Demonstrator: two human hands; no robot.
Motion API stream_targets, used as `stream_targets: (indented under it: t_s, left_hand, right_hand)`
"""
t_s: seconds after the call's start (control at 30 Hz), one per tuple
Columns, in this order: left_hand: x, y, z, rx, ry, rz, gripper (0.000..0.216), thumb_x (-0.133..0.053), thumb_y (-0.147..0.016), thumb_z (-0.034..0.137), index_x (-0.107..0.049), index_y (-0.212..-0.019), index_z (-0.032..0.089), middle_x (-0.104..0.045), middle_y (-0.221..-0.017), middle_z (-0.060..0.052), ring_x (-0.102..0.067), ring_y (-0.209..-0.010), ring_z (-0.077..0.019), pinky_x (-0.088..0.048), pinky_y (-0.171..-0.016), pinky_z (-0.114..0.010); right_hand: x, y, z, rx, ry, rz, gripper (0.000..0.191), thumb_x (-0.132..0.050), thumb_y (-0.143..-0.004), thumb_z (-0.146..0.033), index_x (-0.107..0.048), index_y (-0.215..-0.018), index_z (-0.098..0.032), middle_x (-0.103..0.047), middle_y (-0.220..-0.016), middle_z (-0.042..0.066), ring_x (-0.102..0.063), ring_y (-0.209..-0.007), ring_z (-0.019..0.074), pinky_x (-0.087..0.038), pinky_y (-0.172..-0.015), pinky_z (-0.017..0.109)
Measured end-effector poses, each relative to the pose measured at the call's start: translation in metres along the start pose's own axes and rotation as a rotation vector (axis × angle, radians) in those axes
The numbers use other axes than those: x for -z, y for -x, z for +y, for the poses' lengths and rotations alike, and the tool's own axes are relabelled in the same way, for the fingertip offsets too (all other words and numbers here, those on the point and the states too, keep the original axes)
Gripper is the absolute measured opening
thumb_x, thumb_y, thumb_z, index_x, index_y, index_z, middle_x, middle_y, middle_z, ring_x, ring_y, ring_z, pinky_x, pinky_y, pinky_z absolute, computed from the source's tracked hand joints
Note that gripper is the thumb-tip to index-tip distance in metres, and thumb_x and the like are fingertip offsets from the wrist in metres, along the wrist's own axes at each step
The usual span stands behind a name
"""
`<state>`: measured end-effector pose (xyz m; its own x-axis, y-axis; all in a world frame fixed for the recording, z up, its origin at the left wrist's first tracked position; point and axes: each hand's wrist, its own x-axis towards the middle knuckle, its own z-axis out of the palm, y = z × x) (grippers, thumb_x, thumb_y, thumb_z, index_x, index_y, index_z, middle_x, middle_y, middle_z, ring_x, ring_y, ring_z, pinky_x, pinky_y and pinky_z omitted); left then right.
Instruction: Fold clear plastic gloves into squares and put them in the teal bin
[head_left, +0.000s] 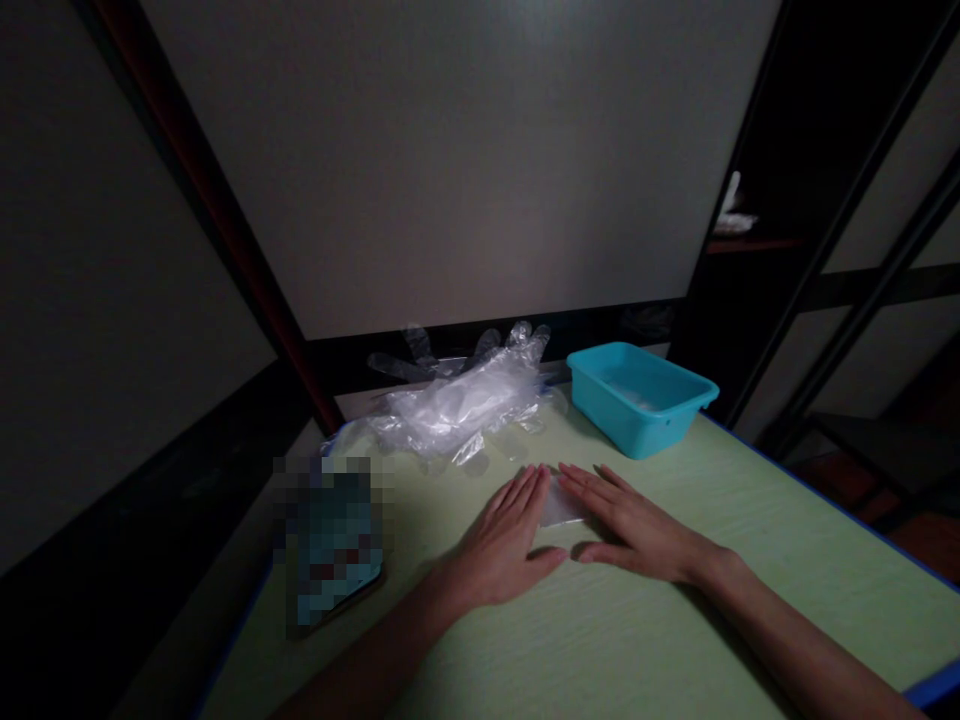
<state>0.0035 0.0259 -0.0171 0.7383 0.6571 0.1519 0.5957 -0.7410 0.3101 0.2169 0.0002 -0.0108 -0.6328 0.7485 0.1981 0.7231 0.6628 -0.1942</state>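
Flat on the table, my left hand (514, 540) rests with its fingers stretched out and thumb apart. My right hand (630, 525) lies opposite it, also flat, with fingers extended. Between and partly under both hands is a small folded piece of clear plastic (562, 503), its sides covered by my fingers. Beyond them lies a loose pile of clear disposable plastic gloves (465, 405), some glove fingers sticking up at the back. To the right of the pile stands a turquoise plastic basin (641, 400) with something clear or whitish inside, too dim to make out.
The light green table (540, 650) has a blue edge. On its left stands a blurred-out object (337, 545). A pale panel (487, 170) rises behind the table. Dark shelving (757, 240) with a white item is at the right.
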Motion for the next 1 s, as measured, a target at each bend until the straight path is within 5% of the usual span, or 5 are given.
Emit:
stream_targets:
  t_s: [0.13, 0.23, 0.5, 1.0]
  left_hand:
    - [-0.001, -0.003, -0.005, 0.089, 0.232, 0.125, 0.074, -0.054, -0.073, 0.027, -0.014, -0.133, 0.011, -0.033, -0.134, -0.013, -0.03, -0.123, -0.0202, -0.024, -0.101, -0.034]
    - [-0.004, -0.006, -0.008, 0.101, 0.354, 0.172, 0.074, -0.055, -0.071, 0.019, -0.015, -0.132, 0.012, -0.046, -0.122, -0.01, -0.042, -0.113, -0.0185, -0.03, -0.098, -0.034]
    - [-0.007, -0.006, -0.009, 0.089, 0.376, 0.199, 0.077, -0.058, -0.067, 0.015, -0.016, -0.132, 0.016, -0.047, -0.12, -0.008, -0.042, -0.111, -0.0189, -0.029, -0.098, -0.035]
    - [-0.008, -0.007, -0.009, 0.051, 0.301, 0.211, 0.071, -0.06, -0.066, 0.019, -0.025, -0.128, 0.015, -0.046, -0.121, -0.009, -0.04, -0.114, -0.0206, -0.03, -0.098, -0.035]
  right_hand:
    - [0.009, 0.002, 0.004, 0.065, 0.001, 0.117, 0.036, -0.044, -0.084, -0.039, -0.05, -0.112, -0.018, -0.052, -0.117, 0.01, -0.045, -0.108, 0.0204, -0.034, -0.092, 0.039]
    - [0.008, 0.0, 0.002, 0.118, 0.099, 0.149, 0.022, -0.04, -0.088, -0.026, -0.059, -0.094, -0.017, -0.06, -0.095, 0.008, -0.052, -0.088, 0.0182, -0.04, -0.079, 0.035]
    - [0.007, -0.008, -0.007, 0.2, 0.292, 0.144, 0.022, -0.037, -0.088, -0.018, -0.059, -0.089, -0.016, -0.059, -0.091, 0.006, -0.049, -0.082, 0.0181, -0.038, -0.08, 0.035]
    - [0.002, -0.013, -0.008, -0.01, 0.141, 0.2, 0.016, -0.042, -0.081, -0.015, -0.057, -0.086, -0.016, -0.059, -0.096, 0.01, -0.05, -0.094, 0.0206, -0.039, -0.083, 0.037]
